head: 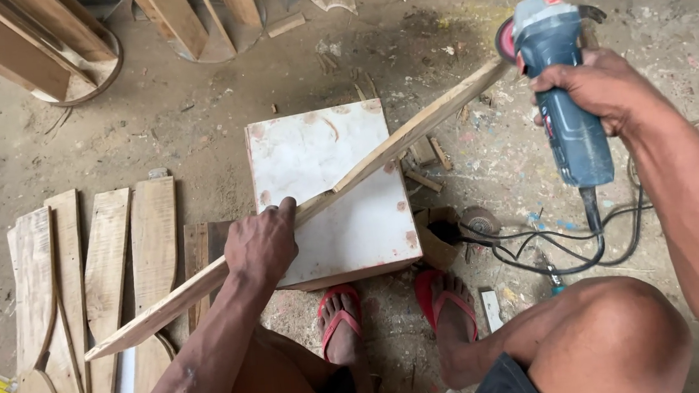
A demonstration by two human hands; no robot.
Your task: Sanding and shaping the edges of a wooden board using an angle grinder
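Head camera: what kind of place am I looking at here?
Most likely a rough woodworking shop: cut planks lie on a dusty floor, the left hand holds a wood strip, and the right hand holds an angle grinder.

Cut wooden boards (pixel 98 274) lie left of red sandals (pixel 337 305).

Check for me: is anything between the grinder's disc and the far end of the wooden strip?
Nothing visible. The right hand holds the angle grinder with its disc right at the far end of the wooden strip. The left hand presses the strip onto the white block.
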